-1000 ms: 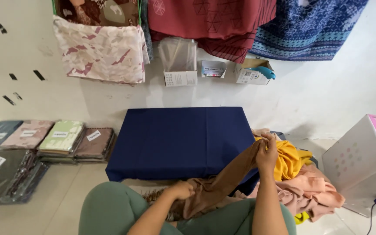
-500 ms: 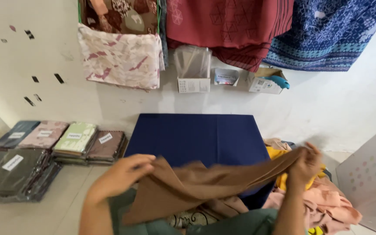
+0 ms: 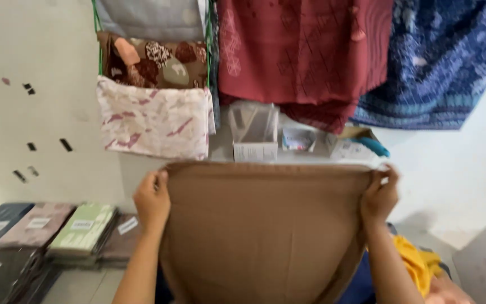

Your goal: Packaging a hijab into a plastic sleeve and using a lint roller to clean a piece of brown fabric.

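From the head camera, the brown cloth (image 3: 262,236), half a second ago slack and sagging between the hands, is now stretched flat and raised, left hand (image 3: 152,200) and right hand (image 3: 379,196) each pinching a top corner. It now hides the dark blue surface; the yellow cloth (image 3: 414,264) peeks out lower right.

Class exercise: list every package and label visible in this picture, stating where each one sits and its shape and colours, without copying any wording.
Wrapped fabric packs: lower left, flat rectangles, green, pink, dark, with white labels.
Clear box: centre, by the wall, white base.
Cardboard carton: right of it, open, white and tan.
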